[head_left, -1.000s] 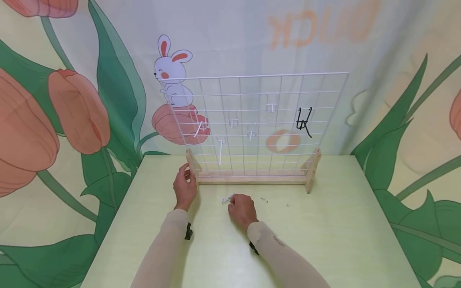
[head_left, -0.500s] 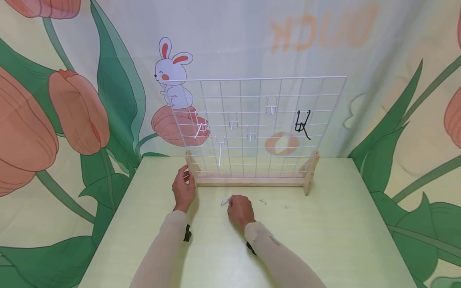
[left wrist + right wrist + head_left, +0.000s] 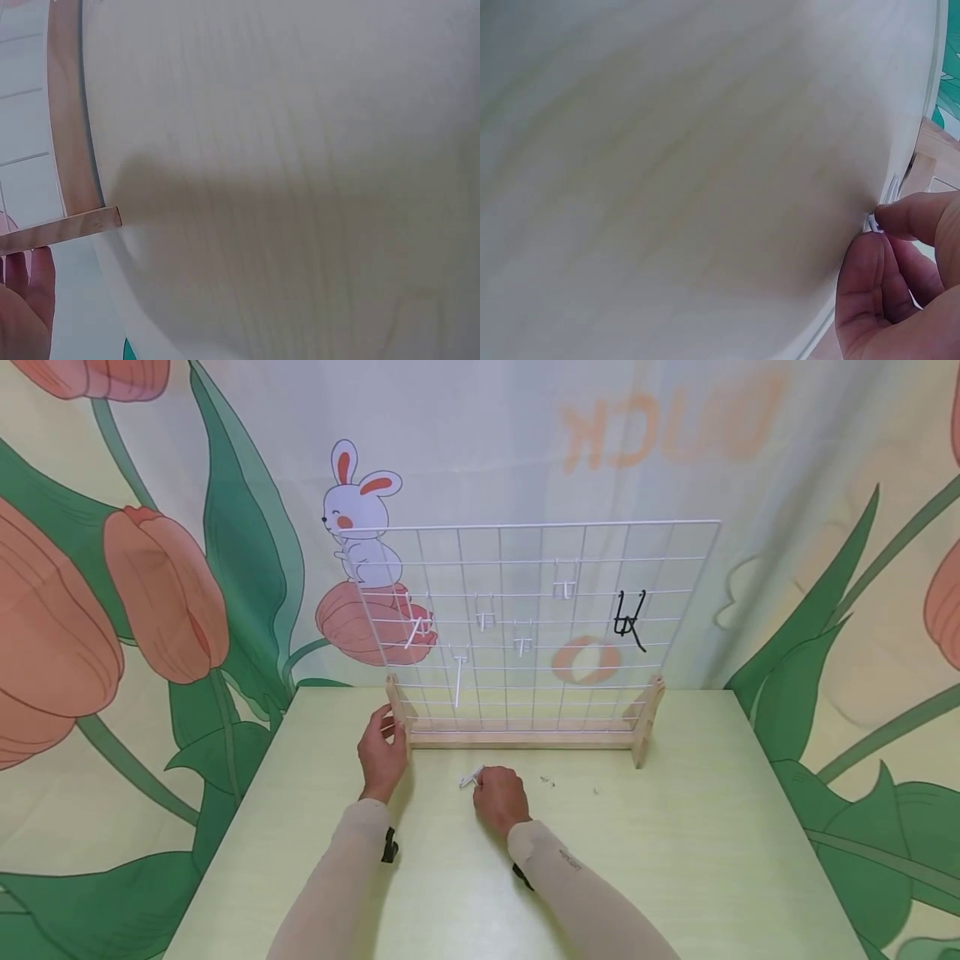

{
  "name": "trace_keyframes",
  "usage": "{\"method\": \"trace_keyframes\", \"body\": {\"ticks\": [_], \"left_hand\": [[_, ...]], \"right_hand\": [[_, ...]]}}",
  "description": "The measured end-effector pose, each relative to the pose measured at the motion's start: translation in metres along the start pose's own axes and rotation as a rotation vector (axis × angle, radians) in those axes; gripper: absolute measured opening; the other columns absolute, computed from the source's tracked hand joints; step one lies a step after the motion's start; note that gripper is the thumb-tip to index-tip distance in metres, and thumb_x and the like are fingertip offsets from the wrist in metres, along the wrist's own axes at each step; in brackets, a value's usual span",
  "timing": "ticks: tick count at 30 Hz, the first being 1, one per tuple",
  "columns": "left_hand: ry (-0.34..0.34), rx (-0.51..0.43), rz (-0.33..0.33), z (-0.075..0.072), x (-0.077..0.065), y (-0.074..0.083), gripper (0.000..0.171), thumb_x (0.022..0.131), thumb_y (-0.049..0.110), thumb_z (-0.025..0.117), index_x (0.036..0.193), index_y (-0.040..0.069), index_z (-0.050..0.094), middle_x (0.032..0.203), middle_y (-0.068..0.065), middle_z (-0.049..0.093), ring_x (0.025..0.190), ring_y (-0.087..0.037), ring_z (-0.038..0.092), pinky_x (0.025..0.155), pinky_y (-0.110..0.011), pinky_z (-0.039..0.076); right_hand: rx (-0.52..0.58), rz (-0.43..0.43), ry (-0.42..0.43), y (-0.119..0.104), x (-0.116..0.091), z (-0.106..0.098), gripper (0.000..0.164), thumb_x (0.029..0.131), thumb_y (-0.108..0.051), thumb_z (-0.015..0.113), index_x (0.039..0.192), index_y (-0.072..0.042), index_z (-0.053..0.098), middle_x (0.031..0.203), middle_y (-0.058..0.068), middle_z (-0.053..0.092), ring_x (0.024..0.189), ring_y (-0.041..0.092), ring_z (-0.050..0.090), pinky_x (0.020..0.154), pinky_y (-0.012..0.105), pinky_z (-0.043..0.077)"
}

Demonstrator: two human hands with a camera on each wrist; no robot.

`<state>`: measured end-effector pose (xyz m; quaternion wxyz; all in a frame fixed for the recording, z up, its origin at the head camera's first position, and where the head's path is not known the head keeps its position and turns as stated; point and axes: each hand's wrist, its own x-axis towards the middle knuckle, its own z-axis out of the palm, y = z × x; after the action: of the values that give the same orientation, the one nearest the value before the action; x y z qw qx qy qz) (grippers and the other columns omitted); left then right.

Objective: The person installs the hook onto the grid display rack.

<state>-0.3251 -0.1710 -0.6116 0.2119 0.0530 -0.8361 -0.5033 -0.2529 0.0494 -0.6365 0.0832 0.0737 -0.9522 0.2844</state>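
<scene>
A white wire grid panel point(image 3: 542, 595) stands upright in a wooden base point(image 3: 525, 740). My left hand point(image 3: 383, 758) touches the outer side of the base's left wooden end piece point(image 3: 90, 220) with its fingertips, as the left wrist view shows. In front of the base, a small white hook point(image 3: 470, 778) is at the table surface. My right hand point(image 3: 501, 797) pinches it between thumb and finger; the right wrist view shows only a bit of the white hook point(image 3: 873, 223) at the fingertips, the rest being hidden.
Several white hooks, among them a long one point(image 3: 459, 681), hang on the grid. A black hook point(image 3: 628, 617) hangs at its right. Tiny bits point(image 3: 548, 781) lie on the pale table point(image 3: 720, 852) right of my right hand. A printed curtain point(image 3: 480, 443) hangs behind.
The head view has shifted slightly, so the scene sits a little lower. Both hands keep their places: the left at the base's end piece, the right on the white hook.
</scene>
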Motion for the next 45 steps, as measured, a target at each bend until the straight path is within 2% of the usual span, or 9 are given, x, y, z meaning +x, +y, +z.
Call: {"method": "trace_keyframes", "body": {"ticks": [8,14,18,25,37,45], "left_hand": [[0.007,-0.021,0.013,0.000,0.000,0.002,0.040,0.104,0.011,0.066,0.143,0.014,0.060,0.124,-0.019,0.072,0.114,-0.038,0.073,0.098,-0.057,0.060],[0.006,-0.031,0.010,0.000,0.001,-0.001,0.039,0.104,0.012,0.067,0.143,0.015,0.061,0.124,-0.018,0.072,0.114,-0.037,0.073,0.099,-0.058,0.059],[0.007,-0.036,0.008,-0.001,0.001,-0.003,0.039,0.104,0.013,0.067,0.142,0.016,0.062,0.125,-0.018,0.073,0.115,-0.037,0.073,0.098,-0.059,0.059],[-0.001,-0.022,-0.010,-0.001,0.001,-0.001,0.040,0.103,0.014,0.068,0.142,0.019,0.063,0.125,-0.015,0.074,0.115,-0.034,0.074,0.096,-0.052,0.062],[0.004,-0.030,-0.015,-0.003,0.002,-0.002,0.039,0.104,0.017,0.068,0.142,0.019,0.062,0.125,-0.014,0.074,0.115,-0.034,0.074,0.094,-0.052,0.062],[0.009,-0.019,-0.007,-0.002,-0.001,-0.001,0.039,0.104,0.016,0.066,0.143,0.017,0.062,0.124,-0.016,0.074,0.114,-0.035,0.075,0.095,-0.053,0.062]], "right_hand": [[-0.026,0.013,-0.017,0.002,0.002,0.000,0.023,0.090,-0.004,0.073,0.071,-0.015,0.070,0.072,-0.002,0.071,0.068,0.017,0.068,0.062,0.034,0.057],[-0.024,0.030,-0.022,0.002,0.003,-0.001,0.022,0.090,-0.001,0.070,0.072,-0.013,0.071,0.072,0.001,0.070,0.071,0.022,0.070,0.063,0.038,0.059],[0.000,0.038,-0.024,0.003,0.003,-0.001,0.017,0.089,-0.001,0.070,0.076,-0.012,0.073,0.077,0.003,0.072,0.074,0.024,0.071,0.065,0.039,0.059],[0.050,0.057,-0.031,0.003,-0.002,-0.003,0.009,0.088,-0.001,0.070,0.084,-0.007,0.074,0.082,0.005,0.071,0.076,0.021,0.068,0.067,0.038,0.058],[0.073,-0.027,0.070,-0.003,-0.002,-0.023,0.008,0.088,-0.007,0.069,0.092,-0.006,0.076,0.088,0.005,0.072,0.084,0.022,0.069,0.077,0.037,0.059],[0.097,-0.101,0.175,-0.018,-0.001,-0.044,0.012,0.087,-0.008,0.071,0.094,-0.007,0.080,0.080,-0.001,0.070,0.074,0.012,0.062,0.067,0.028,0.054]]}}
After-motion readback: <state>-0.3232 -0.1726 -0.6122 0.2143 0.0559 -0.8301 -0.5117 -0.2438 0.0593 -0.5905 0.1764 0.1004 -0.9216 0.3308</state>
